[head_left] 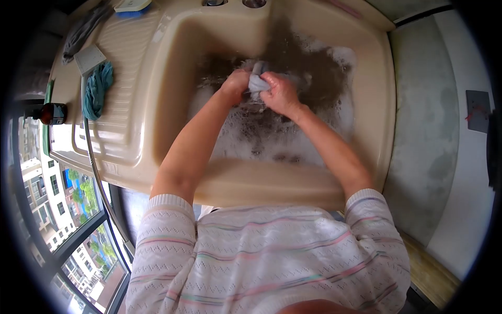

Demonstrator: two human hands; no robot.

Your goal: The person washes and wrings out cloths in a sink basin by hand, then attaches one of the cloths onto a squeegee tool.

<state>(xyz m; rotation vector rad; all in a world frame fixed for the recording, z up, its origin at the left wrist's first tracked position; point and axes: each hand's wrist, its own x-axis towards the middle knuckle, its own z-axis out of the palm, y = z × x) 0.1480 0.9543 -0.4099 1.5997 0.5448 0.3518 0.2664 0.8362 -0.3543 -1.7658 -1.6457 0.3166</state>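
Note:
A wet, light grey cloth (257, 83) is bunched between my two hands, just over the soapy water (282, 133) in the beige sink (172, 104). My left hand (236, 83) is closed at the cloth's left side, its fingers partly hidden. From the right, my right hand (281, 94) grips the cloth with thumb and fingers wrapped round it. Murky grey water with white foam surrounds both hands, and what lies under the surface cannot be seen.
Left of the basin is a ribbed drainboard (123, 78). On it lie a teal cloth (98, 91), a dark grey cloth (86, 31) and a blue-bristled brush (133, 7). A brown bottle (52, 113) stands at the far left edge, near a window. A wall (423, 104) borders the right side.

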